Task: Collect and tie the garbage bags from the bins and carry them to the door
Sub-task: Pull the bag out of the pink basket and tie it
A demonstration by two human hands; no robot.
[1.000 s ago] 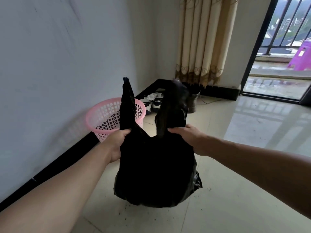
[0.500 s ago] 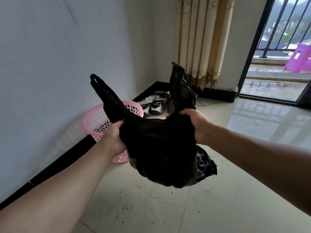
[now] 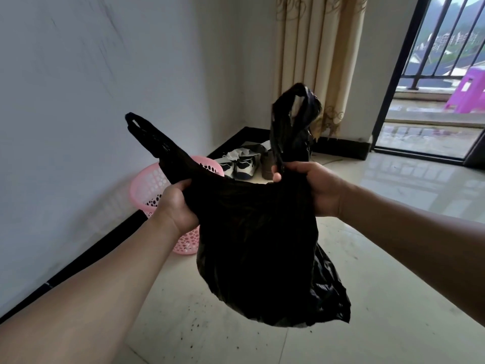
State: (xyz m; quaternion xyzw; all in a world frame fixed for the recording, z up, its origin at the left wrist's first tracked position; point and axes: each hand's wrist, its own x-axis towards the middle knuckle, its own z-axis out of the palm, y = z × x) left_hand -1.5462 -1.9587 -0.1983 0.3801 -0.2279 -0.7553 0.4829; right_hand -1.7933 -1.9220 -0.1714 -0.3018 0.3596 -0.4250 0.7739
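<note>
Both bare forearms are reaching forward, held apart at about the same height. The left hand (image 3: 176, 206) is gripping with fingers curled tight, knuckles up. The right hand (image 3: 312, 185) is clenching likewise, its thumb (image 3: 276, 176) pointing toward the left.

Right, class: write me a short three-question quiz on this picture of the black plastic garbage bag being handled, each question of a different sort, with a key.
1. True or false: the black plastic garbage bag rests on the floor.
2. Which hand grips the upright handle loop: A left hand, B right hand?
3. Fill in: the pink perforated plastic basket stands against the ____.

Key: 1 false, it hangs in the air, untied. 2 B. 3 wall.
</note>
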